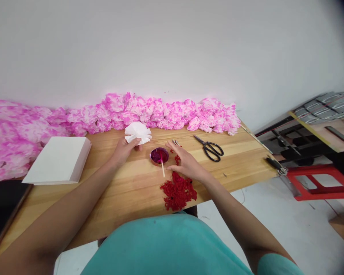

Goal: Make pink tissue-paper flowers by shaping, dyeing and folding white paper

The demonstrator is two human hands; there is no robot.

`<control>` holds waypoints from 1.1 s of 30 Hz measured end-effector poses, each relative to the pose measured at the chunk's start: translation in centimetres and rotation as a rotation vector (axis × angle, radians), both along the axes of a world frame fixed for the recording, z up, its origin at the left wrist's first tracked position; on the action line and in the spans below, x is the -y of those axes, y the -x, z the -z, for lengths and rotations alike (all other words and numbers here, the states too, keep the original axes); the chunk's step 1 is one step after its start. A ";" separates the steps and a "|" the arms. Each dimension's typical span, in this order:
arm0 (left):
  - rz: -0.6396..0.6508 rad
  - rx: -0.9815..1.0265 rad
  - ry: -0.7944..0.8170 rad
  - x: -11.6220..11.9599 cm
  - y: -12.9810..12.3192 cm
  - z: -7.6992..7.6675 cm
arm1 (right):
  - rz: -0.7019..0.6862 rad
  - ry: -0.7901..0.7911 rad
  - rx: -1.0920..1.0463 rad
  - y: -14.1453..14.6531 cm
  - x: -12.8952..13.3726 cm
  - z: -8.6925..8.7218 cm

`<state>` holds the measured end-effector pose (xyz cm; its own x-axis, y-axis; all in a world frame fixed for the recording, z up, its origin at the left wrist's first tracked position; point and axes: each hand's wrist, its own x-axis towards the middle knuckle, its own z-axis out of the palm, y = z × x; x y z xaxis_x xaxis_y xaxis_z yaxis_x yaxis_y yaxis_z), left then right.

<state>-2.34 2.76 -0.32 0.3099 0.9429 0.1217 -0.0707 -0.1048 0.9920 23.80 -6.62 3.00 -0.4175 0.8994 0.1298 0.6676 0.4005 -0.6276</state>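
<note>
A white pleated paper flower [138,132] is pinched in my left hand [125,149], its layers fanned out above the table. My right hand [186,162] is open, thumb and fingers apart, just right of a small bowl of dark magenta dye [155,154]. A thin stick [163,168] leans in that bowl, its pale end over the near rim. Under and in front of my right wrist lies a heap of red yarn pieces [178,191]. Behind the right hand, a small metal tool [175,142] is partly hidden.
Pink-and-white paper flowers [172,112] line the wall and pile up at left. A stack of white paper [59,158] and a dark phone-like slab [2,208] lie at left. Black-handled scissors [212,149] rest at right. A red plastic stool [323,181] stands beyond the wooden table's [243,168] right edge.
</note>
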 end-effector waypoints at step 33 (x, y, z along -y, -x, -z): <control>-0.024 -0.121 0.016 -0.3 0.7 0.9 | 0.371 -0.228 0.004 -8.0 1.3 -1.4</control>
<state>-3.02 3.04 -1.18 0.2984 0.9519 0.0694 0.0517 -0.0888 0.9947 31.77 -7.96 4.41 -0.0719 0.9371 0.3415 0.7946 0.2608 -0.5482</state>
